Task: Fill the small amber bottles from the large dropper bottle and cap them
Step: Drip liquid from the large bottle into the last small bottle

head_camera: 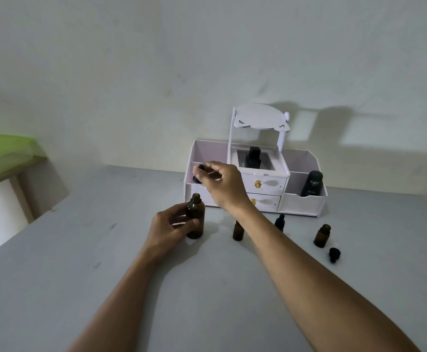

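The large amber bottle [195, 214] stands upright on the grey table with its mouth uncovered, and my left hand [170, 228] grips its body. Just above it, my right hand [218, 181] holds the black dropper cap [199, 174] clear of the bottle. A small amber bottle [238, 231] stands to the right, its top hidden behind my right forearm. A capped small bottle [279, 222] stands further right. Another small amber bottle [322, 235] stands uncapped at the right, with a loose black cap [333, 254] lying on the table in front of it.
A white vanity organiser [301, 204] with drawers and a mirror stands at the back of the table against the wall. It holds a black tube [312, 183] and a black bottle [253, 158]. The table's left edge [16, 233] drops off beside a green-topped surface [1, 153].
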A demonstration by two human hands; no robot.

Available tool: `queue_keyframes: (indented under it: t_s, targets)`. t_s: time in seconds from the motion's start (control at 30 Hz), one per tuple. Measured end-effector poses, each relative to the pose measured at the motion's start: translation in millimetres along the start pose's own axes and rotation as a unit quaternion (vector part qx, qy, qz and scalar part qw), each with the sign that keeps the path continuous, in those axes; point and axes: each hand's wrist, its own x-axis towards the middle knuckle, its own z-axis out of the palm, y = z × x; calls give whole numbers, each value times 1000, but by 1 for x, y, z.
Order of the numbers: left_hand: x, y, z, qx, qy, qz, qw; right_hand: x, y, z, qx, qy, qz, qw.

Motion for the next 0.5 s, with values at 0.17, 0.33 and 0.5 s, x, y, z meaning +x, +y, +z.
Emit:
queue_keyframes:
  t_s: [0.17, 0.33, 0.5]
  targets:
    - [-4, 2, 1, 5, 18, 2, 1000, 9, -29, -24, 69, 47, -45, 996]
    - [-21, 25, 11, 87, 168, 114, 975, 3, -54, -86, 113, 91, -84, 986]
    - [-42, 63, 48, 97, 194, 219, 951, -25, -34, -176, 31, 125, -73, 989]
